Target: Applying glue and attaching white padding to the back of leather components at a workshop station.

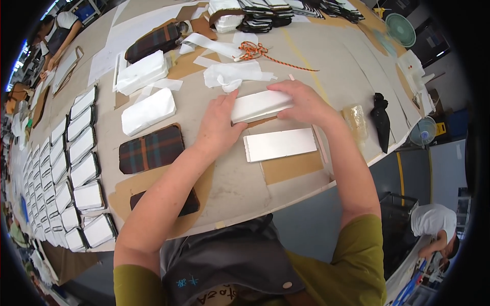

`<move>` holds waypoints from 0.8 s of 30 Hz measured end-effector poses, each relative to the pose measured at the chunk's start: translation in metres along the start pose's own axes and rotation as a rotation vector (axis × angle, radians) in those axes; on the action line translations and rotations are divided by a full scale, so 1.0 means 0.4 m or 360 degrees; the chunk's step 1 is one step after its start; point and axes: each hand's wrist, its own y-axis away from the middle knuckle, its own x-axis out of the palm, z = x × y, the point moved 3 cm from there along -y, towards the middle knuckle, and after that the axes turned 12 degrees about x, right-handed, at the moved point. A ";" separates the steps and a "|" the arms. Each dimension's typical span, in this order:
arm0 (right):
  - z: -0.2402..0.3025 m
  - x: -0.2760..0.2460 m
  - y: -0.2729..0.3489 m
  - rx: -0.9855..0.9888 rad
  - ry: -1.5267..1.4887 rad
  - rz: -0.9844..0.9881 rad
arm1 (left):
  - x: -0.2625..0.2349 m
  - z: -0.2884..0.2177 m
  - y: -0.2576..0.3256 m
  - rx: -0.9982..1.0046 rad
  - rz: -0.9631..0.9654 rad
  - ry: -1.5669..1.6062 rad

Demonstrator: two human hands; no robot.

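Observation:
My left hand [218, 125] and my right hand [301, 101] together hold a long white folded piece [258, 105] by its two ends, just above the table. Right below it lies a flat white rectangular sheet [279, 144] on a brown cardboard piece [293, 167]. A thin pale stick [320, 144] lies along the sheet's right edge. A plaid fabric panel [151, 149] lies left of my left hand, with a white stack [148, 111] behind it.
Rows of white-filled dark cases [84, 171] line the left of the table. Crumpled white paper [229, 75], an orange cord [255, 51], a folded black umbrella [381, 120], a clear bottle [356, 122] and two fans [401, 29] are around. Other people work at far left and lower right.

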 end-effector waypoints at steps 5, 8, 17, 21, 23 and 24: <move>0.023 0.004 -0.017 -0.0048 0.0057 0.0064 | -0.009 0.016 0.010 0.0132 -0.0008 -0.0080; 0.010 0.003 0.024 -0.0205 0.0102 -0.0188 | 0.001 -0.001 -0.001 0.0053 0.0046 -0.0025; -0.026 -0.012 0.009 0.0053 -0.0327 -0.0041 | -0.013 0.017 -0.001 0.0006 0.0101 0.0155; -0.025 -0.025 0.035 -0.0137 -0.0160 -0.0282 | -0.005 0.030 0.009 0.0047 -0.0022 0.0139; -0.104 -0.068 0.057 -0.0021 -0.0340 -0.0355 | -0.016 0.025 0.023 0.0111 -0.0203 0.0053; -0.222 -0.103 0.075 0.0226 -0.0540 -0.0321 | -0.025 -0.002 0.019 0.0162 -0.0295 0.0024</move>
